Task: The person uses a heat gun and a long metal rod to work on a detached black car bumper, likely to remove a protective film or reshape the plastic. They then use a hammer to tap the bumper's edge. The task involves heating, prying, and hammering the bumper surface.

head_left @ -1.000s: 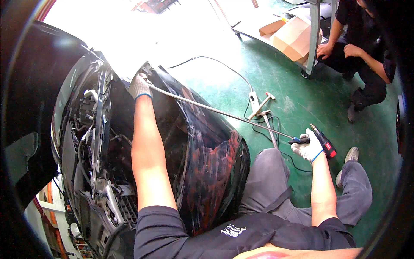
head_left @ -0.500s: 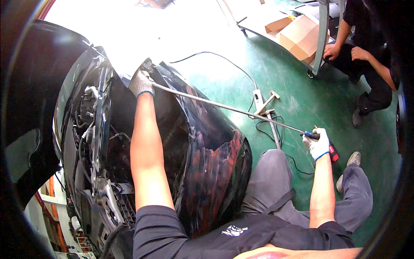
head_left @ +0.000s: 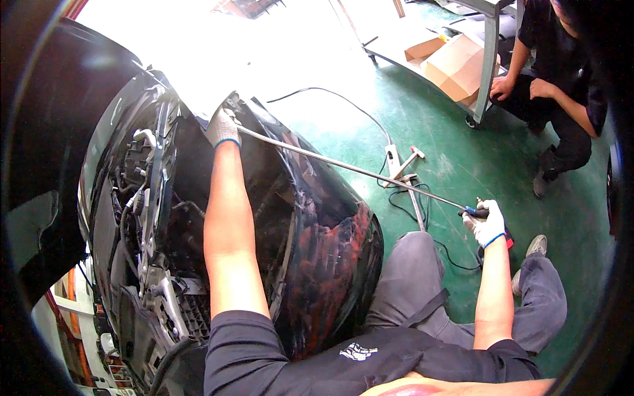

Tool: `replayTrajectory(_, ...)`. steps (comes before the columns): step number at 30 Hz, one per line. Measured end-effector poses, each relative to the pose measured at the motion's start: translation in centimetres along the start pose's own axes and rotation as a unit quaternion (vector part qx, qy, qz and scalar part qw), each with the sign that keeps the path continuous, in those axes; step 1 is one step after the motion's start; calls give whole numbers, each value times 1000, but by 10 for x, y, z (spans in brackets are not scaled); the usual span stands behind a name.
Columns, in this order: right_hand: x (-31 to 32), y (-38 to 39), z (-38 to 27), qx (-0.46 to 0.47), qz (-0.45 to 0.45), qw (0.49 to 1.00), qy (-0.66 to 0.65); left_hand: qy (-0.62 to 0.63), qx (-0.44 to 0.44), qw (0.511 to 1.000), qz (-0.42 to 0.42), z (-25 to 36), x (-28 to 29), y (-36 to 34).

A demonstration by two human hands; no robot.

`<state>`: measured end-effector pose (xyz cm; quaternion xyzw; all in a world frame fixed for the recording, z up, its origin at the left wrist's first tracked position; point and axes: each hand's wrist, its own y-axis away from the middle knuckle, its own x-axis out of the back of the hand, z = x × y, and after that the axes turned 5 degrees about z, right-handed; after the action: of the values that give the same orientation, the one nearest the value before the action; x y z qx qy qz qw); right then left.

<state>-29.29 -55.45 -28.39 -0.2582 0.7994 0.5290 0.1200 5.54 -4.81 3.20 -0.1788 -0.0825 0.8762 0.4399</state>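
My left hand (head_left: 222, 130) in a knitted glove is closed on the long metal rod (head_left: 350, 166) near its far end, at the upper edge of the dark car body (head_left: 317, 257), which has reddish scuffed patches. My gloved right hand (head_left: 485, 224) grips the rod's dark-and-blue handle at the right. A red-and-black heat gun (head_left: 508, 241) is mostly hidden behind that hand. The rod slants down from left to right, past the car's edge and over the floor. Bright light washes out the area beyond my left hand.
A white tool (head_left: 393, 158) with a stand and black cables lies on the green floor. A cart (head_left: 491, 59) holding a cardboard box (head_left: 454, 66) stands at upper right, with a person in dark clothes (head_left: 561, 99) beside it. The car's exposed mechanical parts (head_left: 145, 198) fill the left.
My right hand and the rod's handle have shifted slightly right, now hiding more of the heat gun. My left hand stays at the car's edge.
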Motion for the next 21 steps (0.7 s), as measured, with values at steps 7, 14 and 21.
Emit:
replayTrajectory(7, 12, -16, 34, 57, -9, 997, -41, -24, 39, 999, -3, 4, 0, 5)
replayTrajectory(14, 15, -14, 37, 70, -5, 997, -36, -38, 17, 999, -9, 1, -3, 8)
replayTrajectory(21, 0, 27, -15, 27, -24, 998, 55, -20, 24, 999, -22, 8, 1, 10)
